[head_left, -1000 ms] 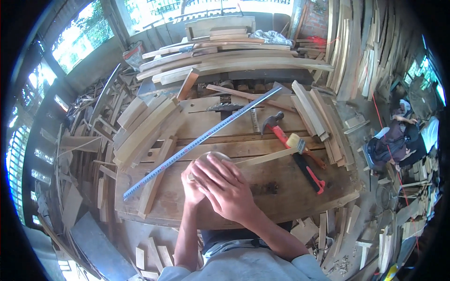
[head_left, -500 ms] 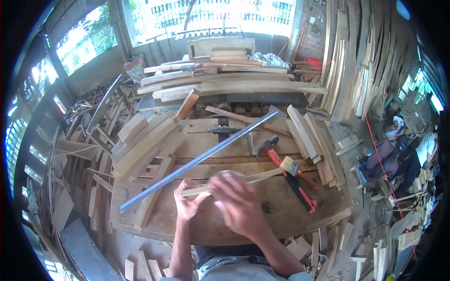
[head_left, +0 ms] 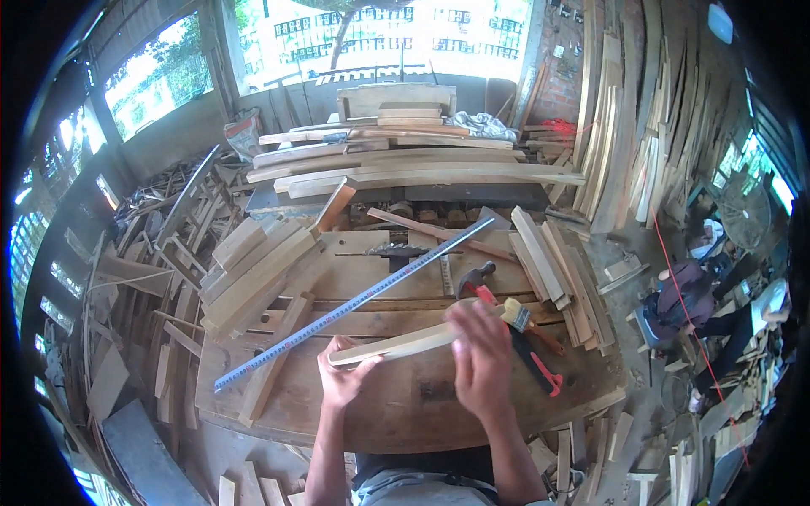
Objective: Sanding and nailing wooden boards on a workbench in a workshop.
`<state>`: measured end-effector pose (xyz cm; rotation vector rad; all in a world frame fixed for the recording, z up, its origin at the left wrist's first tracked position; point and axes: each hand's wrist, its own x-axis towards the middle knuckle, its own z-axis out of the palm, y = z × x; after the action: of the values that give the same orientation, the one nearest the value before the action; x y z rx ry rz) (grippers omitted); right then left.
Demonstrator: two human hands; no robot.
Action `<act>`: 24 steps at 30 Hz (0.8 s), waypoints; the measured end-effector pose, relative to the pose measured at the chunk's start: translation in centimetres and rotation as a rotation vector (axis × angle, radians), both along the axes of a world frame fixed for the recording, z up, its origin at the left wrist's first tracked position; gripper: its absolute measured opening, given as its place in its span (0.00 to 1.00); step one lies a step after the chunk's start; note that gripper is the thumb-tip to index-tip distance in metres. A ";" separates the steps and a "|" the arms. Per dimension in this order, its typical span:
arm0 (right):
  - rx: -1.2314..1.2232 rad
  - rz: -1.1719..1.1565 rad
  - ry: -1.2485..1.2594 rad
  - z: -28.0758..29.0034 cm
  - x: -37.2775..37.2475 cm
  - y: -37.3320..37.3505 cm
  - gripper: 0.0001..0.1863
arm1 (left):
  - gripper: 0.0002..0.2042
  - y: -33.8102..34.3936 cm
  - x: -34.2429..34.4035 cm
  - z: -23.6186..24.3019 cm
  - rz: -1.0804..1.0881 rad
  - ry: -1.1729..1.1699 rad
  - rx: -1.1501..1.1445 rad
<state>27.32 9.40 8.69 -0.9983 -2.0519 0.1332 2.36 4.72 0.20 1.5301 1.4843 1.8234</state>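
Note:
My left hand (head_left: pixel 342 379) grips the near end of a pale wooden strip (head_left: pixel 405 341), which slants up to the right over the wooden bench (head_left: pixel 371 417). My right hand (head_left: pixel 481 354) is blurred over the strip's right part; I cannot tell whether it grips it. Just beyond that hand lie a red-handled claw hammer (head_left: pixel 477 278), a brush (head_left: pixel 516 312) and a red-and-black handled tool (head_left: pixel 540 371). A long steel rule (head_left: pixel 354 304) lies diagonally across the bench. Behind it a circular saw blade (head_left: pixel 395 251) shows in the bench top.
Stacked boards (head_left: pixel 257 278) and narrower lengths (head_left: pixel 544 261) flank the bench, with more planks (head_left: pixel 430 177) behind. Timber leans on the right wall (head_left: pixel 629 118). Offcuts (head_left: pixel 169 354) litter the left side. At far right are people (head_left: pixel 700 304) and a red cord (head_left: pixel 671 270).
My hands have separated. My right hand has moved right along the strip, uncovering more of it; my left still holds the end. The view has tilted up, showing more windows.

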 end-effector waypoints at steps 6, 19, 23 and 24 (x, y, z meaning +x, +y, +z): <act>0.018 0.289 0.020 -0.2 -6.2 -4.4 0.29 | 0.17 -0.7 -0.7 -1.2 -0.133 -0.092 0.075; -0.014 0.388 0.006 -0.7 -6.1 -4.0 0.27 | 0.23 -0.5 -0.1 -1.0 -0.153 -0.082 0.064; -0.015 0.402 0.062 -1.0 -2.7 -1.4 0.23 | 0.20 -0.8 0.0 0.0 -0.077 -0.017 0.010; 0.004 0.252 0.051 -0.9 -0.8 -0.5 0.23 | 0.20 -0.6 -0.1 0.4 -0.066 -0.014 0.014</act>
<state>26.56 8.95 7.78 -0.7225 -2.1230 0.2831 2.24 4.09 0.63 1.5509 1.4009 1.8072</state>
